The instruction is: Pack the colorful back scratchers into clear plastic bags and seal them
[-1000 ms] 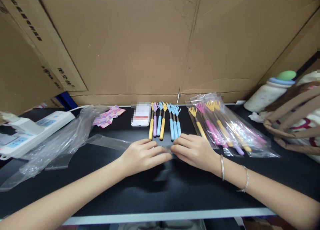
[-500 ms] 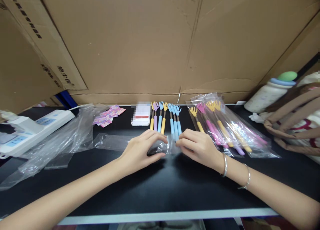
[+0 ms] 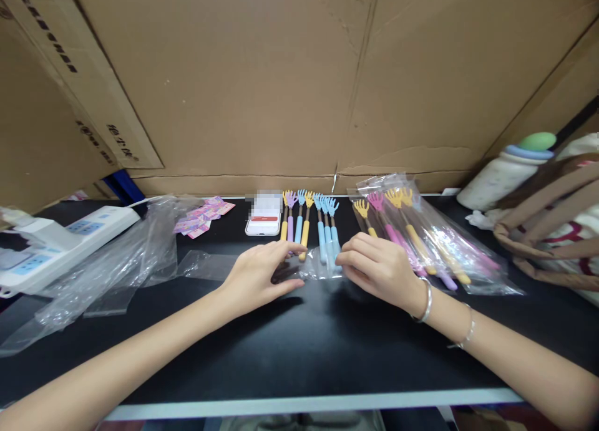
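A long clear plastic bag (image 3: 213, 266) lies flat across the black table, its right end over the lower handles of the blue back scratchers (image 3: 334, 234). Above it, my left hand (image 3: 259, 269) is open, thumb and fingers spread apart. My right hand (image 3: 379, 269) has its fingers curled together at the bag's right end, pinching its edge near the blue handles. Just left of these stand out yellow back scratchers (image 3: 306, 231), a purple one (image 3: 291, 228) and another blue one (image 3: 299, 228), laid side by side with hand-shaped heads pointing away.
Bagged back scratchers (image 3: 435, 250) lie on the right, beside a bottle (image 3: 496, 175) and a brown-strapped bag (image 3: 510, 237). A phone (image 3: 263, 225), small printed cards (image 3: 201, 217), more clear bags (image 3: 126, 262) and a power strip (image 3: 79, 237) occupy the left. Cardboard (image 3: 257, 94) walls the back.
The bag's right end has shifted slightly away from me, up over the blue handles. My left hand's fingers have moved a little left, and my right hand slightly right.
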Demonstrator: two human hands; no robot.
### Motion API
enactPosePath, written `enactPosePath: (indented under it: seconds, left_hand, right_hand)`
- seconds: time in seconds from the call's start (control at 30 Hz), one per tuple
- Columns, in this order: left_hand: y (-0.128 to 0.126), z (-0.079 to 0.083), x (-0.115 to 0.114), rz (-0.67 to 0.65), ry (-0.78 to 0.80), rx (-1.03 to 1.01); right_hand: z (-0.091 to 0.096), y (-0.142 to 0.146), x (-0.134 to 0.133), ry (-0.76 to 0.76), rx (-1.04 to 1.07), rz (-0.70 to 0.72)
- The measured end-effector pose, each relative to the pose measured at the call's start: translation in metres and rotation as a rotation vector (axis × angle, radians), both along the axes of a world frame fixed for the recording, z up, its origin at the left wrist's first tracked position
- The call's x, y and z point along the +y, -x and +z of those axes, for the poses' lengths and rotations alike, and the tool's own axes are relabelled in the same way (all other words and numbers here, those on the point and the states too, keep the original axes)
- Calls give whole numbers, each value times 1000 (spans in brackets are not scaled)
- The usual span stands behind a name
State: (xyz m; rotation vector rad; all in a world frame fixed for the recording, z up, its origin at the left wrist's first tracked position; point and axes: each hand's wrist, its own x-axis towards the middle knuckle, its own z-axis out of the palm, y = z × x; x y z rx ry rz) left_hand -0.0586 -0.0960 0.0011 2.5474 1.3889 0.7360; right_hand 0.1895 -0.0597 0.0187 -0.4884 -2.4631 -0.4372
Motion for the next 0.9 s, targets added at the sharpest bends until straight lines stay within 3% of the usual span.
enactPosePath:
  seconds: [0.2, 0.63, 0.73, 0.9]
  left_hand:
    - [0, 1, 0, -6, -42, 27]
    - [0, -1, 0, -22, -105, 98]
    - [0, 0, 0, -16, -90, 97]
    - [3, 2, 0, 0, -68, 58]
  right_hand:
    - [1, 3, -1, -43, -87, -42]
    - [-1, 2, 1, -20, -73, -17]
    - [5, -2, 5, 39, -5, -27]
    - [19, -12, 15, 152, 285, -53]
